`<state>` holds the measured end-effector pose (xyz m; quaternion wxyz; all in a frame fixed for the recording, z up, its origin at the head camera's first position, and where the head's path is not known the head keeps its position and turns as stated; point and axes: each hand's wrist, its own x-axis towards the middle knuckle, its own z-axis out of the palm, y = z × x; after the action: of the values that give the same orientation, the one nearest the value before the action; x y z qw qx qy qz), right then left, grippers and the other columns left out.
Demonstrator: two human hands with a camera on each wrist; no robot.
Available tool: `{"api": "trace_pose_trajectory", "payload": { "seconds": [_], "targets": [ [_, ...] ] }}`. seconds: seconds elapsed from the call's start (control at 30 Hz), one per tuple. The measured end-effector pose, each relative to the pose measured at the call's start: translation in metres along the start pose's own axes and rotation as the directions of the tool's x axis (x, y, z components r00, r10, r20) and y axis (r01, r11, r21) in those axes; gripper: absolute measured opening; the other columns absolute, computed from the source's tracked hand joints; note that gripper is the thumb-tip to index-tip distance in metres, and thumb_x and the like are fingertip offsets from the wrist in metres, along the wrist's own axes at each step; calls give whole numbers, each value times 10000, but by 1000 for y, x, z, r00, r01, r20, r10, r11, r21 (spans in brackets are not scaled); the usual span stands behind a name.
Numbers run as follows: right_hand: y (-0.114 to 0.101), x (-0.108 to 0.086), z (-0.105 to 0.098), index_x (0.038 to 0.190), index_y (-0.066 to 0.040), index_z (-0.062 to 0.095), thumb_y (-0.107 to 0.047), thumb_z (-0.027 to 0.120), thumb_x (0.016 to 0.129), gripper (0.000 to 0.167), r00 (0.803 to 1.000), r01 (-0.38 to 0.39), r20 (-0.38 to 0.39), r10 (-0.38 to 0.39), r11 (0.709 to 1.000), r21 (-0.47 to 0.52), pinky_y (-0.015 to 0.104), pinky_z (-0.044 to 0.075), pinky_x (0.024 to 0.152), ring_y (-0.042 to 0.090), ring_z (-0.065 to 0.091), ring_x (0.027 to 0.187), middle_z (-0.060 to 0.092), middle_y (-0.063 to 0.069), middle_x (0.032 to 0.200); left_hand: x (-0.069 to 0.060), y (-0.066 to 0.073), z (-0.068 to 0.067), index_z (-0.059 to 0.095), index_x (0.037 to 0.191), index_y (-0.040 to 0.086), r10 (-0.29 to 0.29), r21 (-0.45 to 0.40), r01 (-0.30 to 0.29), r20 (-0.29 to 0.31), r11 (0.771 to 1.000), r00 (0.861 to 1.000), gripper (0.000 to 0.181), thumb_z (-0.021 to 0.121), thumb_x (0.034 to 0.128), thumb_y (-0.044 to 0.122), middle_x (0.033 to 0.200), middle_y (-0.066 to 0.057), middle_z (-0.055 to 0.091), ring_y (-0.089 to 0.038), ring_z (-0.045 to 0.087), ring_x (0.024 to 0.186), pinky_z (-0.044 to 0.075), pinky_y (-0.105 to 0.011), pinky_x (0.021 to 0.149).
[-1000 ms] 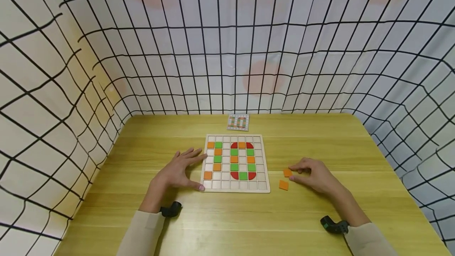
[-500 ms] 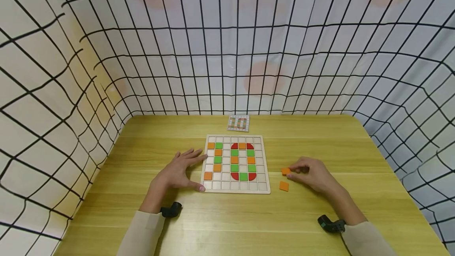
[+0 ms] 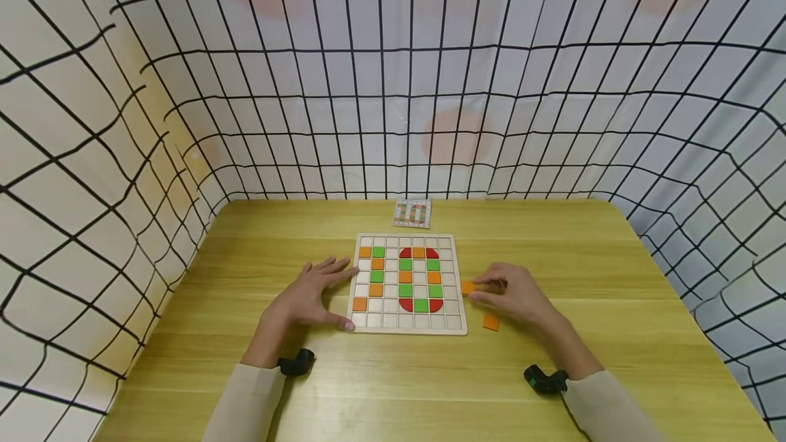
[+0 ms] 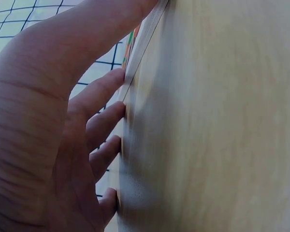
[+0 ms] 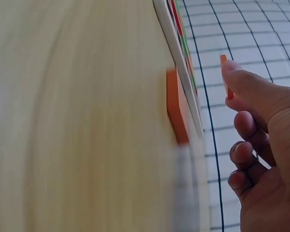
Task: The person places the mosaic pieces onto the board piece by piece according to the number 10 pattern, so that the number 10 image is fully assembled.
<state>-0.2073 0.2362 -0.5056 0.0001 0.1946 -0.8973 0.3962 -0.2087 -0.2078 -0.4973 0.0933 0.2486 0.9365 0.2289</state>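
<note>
A square wooden grid board [image 3: 454, 322] lies mid-table, with orange and green square tiles and red rounded corner pieces set in its cells. My left hand [image 3: 307, 294] rests at the board's left edge, fingers spread, thumb and a fingertip touching the rim. Between thumb and fingertips, my right hand [image 3: 516, 294] pinches an orange square tile [image 3: 468, 288] beside the board's right edge. In the right wrist view this pinched tile [image 5: 226, 77] is held up off the table. A second orange tile [image 3: 490, 322] lies on the table below the right hand.
Behind the board lies a small card [image 3: 412, 213] printed with a coloured grid pattern. The wooden table [image 3: 393, 387] ends at a white backdrop with black grid lines [image 3: 405, 114], which also rises on both sides.
My right hand has picked up the upper orange tile and carried it left to the board's right edge. The left hand and the other loose tile stay in place.
</note>
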Motion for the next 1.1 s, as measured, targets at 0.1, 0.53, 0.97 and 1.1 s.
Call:
{"api": "trace_pose_trajectory", "payload": {
  "seconds": [0.1, 0.53, 0.97, 1.1],
  "targets": [
    [-8, 6, 10, 1034, -194, 829, -311, 883, 826, 245, 1000, 10, 13, -11, 1000, 30, 220, 421, 626, 130, 512, 742, 620, -76, 820, -1, 0, 0, 442, 1578, 289, -3, -3, 3, 3, 1000, 1000, 1122, 855, 632, 728, 1701, -52, 298, -373, 188, 1594, 73, -715, 1251],
    [-38, 35, 63, 1016, -191, 834, -347, 876, 830, 247, 989, 125, 67, -134, 984, 130, 225, 376, 564, 94, 472, 660, 614, -93, 769, 0, -5, 2, 436, 1581, 300, 4, 14, -4, -2, 1000, 1000, 1113, 847, 641, 730, 1699, -43, 302, -374, 198, 1591, 81, -722, 1245],
    [-75, 46, 103, 1047, -191, 829, -369, 857, 847, 269, 979, 115, 154, -133, 986, 123, 198, 387, 583, 81, 470, 665, 633, -106, 804, 0, -1, 1, 444, 1577, 290, -8, 18, 8, 2, 1000, 1000, 1115, 842, 638, 741, 1695, -50, 313, -382, 202, 1589, 90, -732, 1239],
    [-82, 47, 110, 1043, -174, 825, -334, 860, 852, 251, 981, 94, 158, -112, 988, 119, 212, 455, 611, 92, 530, 688, 663, -106, 830, 0, 0, 0, 438, 1579, 301, -14, 15, 14, 10, 1000, 1000, 1114, 842, 639, 742, 1698, -40, 304, -372, 191, 1594, 78, -720, 1247]
  ]
}}
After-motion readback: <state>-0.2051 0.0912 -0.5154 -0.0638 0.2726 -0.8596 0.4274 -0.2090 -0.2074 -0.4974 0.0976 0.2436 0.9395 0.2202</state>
